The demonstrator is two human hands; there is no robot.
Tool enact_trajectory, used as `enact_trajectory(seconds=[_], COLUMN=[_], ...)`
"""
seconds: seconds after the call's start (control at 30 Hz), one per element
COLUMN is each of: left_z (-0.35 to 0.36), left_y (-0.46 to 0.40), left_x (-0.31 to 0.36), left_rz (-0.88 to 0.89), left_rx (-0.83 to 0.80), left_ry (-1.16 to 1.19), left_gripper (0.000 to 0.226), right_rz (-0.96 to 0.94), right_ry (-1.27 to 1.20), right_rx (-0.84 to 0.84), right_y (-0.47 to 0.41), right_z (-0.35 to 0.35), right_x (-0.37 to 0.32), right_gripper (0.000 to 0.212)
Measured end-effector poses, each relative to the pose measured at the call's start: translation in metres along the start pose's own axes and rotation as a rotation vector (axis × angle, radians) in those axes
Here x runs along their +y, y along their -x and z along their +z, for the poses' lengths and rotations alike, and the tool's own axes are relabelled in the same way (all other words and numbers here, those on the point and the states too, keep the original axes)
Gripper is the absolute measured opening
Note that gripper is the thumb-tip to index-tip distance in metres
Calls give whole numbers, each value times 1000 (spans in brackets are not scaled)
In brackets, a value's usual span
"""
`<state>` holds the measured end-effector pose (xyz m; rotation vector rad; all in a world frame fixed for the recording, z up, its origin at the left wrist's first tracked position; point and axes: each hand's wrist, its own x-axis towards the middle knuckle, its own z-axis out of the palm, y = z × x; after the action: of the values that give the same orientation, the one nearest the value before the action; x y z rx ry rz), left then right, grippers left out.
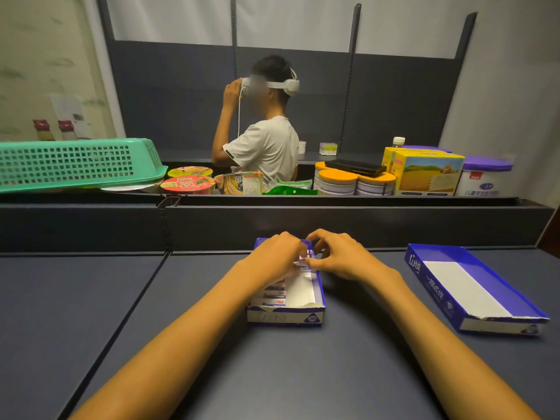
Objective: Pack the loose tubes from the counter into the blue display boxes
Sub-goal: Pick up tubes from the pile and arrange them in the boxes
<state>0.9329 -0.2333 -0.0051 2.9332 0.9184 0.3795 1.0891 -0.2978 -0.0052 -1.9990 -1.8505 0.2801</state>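
- Tube (301, 262): white with purple print, too small to read, pinched between both hands over the far end of the near box (318, 294).
- Left hand (280, 257) curls its fingers onto the tube; right hand (339, 257) nips its end with thumb and forefinger.
- Near box: blue walls, white floor, mid-counter (212, 344); "28" in a round badge on its front. About four packed tubes (272, 295) lie stacked along its left side.
- Second box (430, 275): the same blue, near the counter's right edge, nothing in it; "Ling" and Chinese characters run along its side.
- Beyond the counter's back ledge: one green basket (75, 162), two red-lidded noodle bowls (188, 184), three orange-lidded tins (338, 180), one yellow carton (428, 174), one purple-lidded tub (485, 177).
- A person in a white shirt (266, 147) wears a headset.
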Motion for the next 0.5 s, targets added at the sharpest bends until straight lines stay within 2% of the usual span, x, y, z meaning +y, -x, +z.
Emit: enact_trajectory(seconds=[0.13,0.27,0.37,0.5], left_z=[-27,-51,-61,-71], left_y=[16,46,74,117], left_x=[-21,-53,-64,-62], left_rz=[-53,-148,-244,-361], left_rx=[128,238,263,220], left_ry=[98,104,80,19], left_gripper=[32,31,33,42], right_rz=[20,33,-16,-131], right_ry=[4,-8,30,104], right_rx=[106,192,205,180], right_y=[10,21,30,44], right_z=[-12,-26,-27,-16], right_x=[-2,-6,-19,-53], right_gripper=[57,48,46,49])
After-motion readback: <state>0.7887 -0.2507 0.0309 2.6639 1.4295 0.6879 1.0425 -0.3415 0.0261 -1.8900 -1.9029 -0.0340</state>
